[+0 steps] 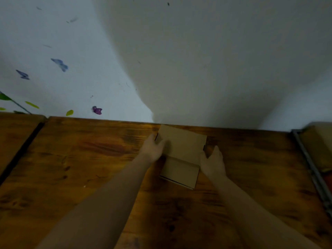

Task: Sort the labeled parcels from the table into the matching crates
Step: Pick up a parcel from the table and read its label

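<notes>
1. Cardboard parcel (pixel 181 153), head view: lies flat on the wood table (pixel 89 168), far end touching the wall (pixel 215 69). No label shows on the top face.
2. Long axis runs away from the person, near end skewed slightly right.
3. The parcel sits between the hands, dead ahead and at near full reach.
4. Left hand (pixel 152 148): on the far-left edge, thumb over the top face, and looks like it grips the edge. Blur hides the fingertips.
5. Right hand (pixel 212 162): fingers straight and spread, holding nothing, just beside the right edge. I cannot tell whether it touches.
6. The left hand is the one already on the parcel. My guess is the right hand must close on the opposite long side for a two-hand lift.
7. A grey frame (pixel 312 169) at the table's right edge may be a crate, but that is unclear. If so, the carry goes right.
</notes>
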### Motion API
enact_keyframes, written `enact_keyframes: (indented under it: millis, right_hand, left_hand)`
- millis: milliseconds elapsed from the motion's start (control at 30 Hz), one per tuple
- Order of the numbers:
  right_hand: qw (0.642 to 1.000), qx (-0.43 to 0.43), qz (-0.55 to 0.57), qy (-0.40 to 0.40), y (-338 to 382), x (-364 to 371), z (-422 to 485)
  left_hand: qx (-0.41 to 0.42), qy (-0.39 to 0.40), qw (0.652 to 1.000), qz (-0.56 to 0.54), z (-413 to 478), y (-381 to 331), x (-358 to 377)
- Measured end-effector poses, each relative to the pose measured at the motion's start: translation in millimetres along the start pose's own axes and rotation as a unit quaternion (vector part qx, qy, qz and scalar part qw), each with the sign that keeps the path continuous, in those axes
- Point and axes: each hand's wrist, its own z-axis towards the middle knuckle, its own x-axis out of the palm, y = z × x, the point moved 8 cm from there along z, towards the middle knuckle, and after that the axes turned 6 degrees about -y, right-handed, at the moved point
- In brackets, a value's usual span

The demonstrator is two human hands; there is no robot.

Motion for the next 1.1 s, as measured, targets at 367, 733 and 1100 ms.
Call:
enact_keyframes:
  millis: [367, 733, 1100]
  right_hand:
    - [0.998, 0.021, 0.06, -0.026, 10, 27, -18]
    - [0.971, 0.019, 0.184, -0.151, 99, -31, -92]
    - [0.97, -0.033, 0.2, -0.136, 159, -79, -196]
  left_hand:
    - [-0.003, 0.048, 0.999, -0.008, 20, 30, 17]
    - [0.252, -0.017, 0.945, 0.209, -50, -16, -64]
    - [0.557, -0.158, 0.776, 0.251, -141, -64, -144]
